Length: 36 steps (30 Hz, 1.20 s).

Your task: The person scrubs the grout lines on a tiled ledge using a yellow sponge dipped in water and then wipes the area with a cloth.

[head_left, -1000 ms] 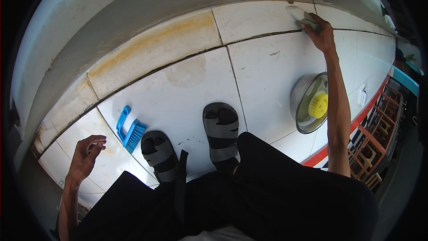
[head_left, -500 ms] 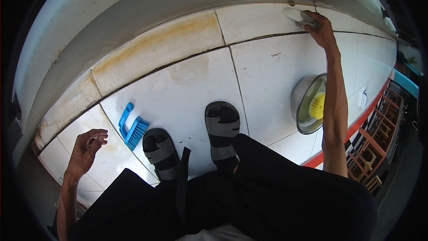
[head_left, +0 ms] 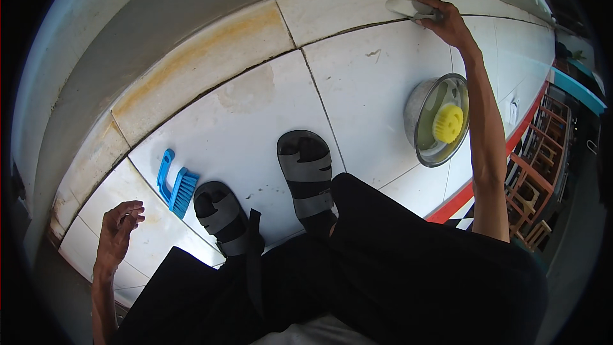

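My right hand (head_left: 446, 22) is closed around a white, oval-ended scrubbing tool with grey parts (head_left: 402, 7); its exact kind is partly hidden by my fingers. The tool lies against the white floor tiles (head_left: 377, 83) at the far right, by the dark groove near the wall. To the left, my left hand (head_left: 119, 233) hovers with loosely bent fingers and nothing visible in them. Nearest to it is a blue brush (head_left: 177, 186) with a looped handle, lying on the tiles. A metal basin (head_left: 412, 112) beside my right forearm holds cloudy liquid and a yellow bristled brush (head_left: 448, 122).
My sandalled feet (head_left: 305, 169) stand in the middle. A grey wall base (head_left: 191, 16) curves along the far side. Yellow-brown stains (head_left: 198, 45) mark the tiles below it. Past a red edge (head_left: 450, 207) at right are wooden stools (head_left: 527, 198).
The whole view has shifted. My right hand has moved the tool slightly nearer, toward the groove. My forearm has shifted right, exposing more of the basin and yellow brush.
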Tool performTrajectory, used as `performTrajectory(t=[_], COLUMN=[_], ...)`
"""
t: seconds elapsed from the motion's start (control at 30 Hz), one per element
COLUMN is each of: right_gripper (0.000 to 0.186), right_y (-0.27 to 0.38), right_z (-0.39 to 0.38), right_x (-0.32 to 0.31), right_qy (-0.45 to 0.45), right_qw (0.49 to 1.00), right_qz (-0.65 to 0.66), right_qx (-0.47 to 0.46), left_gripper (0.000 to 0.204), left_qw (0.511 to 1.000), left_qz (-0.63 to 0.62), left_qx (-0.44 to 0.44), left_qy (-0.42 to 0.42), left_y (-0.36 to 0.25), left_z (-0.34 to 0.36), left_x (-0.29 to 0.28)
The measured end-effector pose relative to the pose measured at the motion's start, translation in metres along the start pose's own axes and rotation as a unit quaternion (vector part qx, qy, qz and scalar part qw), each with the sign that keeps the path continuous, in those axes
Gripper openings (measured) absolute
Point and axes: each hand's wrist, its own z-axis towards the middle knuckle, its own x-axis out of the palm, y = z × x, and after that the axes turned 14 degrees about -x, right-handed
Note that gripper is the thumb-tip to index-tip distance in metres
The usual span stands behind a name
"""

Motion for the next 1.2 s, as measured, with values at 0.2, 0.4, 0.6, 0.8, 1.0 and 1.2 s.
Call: performTrajectory(t=[0.2,0.4,0.6,0.8,1.0,1.2], right_gripper=[0.047,0.048,0.048,0.047,0.048,0.054], right_y=[0.086,0.167,0.225,0.215,0.208,0.241], right_z=[0.016,-0.041,-0.065,-0.088,-0.083,-0.081], right_x=[0.003,0.030,0.068,0.085,0.078,0.116], right_qy=[-0.092,-0.026,0.003,-0.112,-0.180,-0.100], right_qw=[0.990,0.992,0.994,0.978,0.951,0.974], right_qz=[0.057,0.125,0.099,0.150,0.162,0.084], right_qx=[-0.092,0.020,0.049,0.093,0.190,0.186], left_gripper=[0.059,0.054,0.041,0.044,0.059,0.050], left_qw=[0.999,0.999,0.987,0.953,0.907,0.852], left_qz=[0.032,-0.001,0.136,0.204,0.300,0.472], left_qx=[0.035,0.046,0.089,0.165,0.219,0.181], left_qy=[0.024,0.012,-0.003,-0.153,-0.198,-0.136], left_y=[-0.025,-0.020,-0.038,-0.115,-0.146,-0.157], left_z=[0.008,0.006,0.000,-0.104,-0.206,-0.199], left_x=[-0.005,-0.006,-0.028,-0.056,-0.034,0.005])
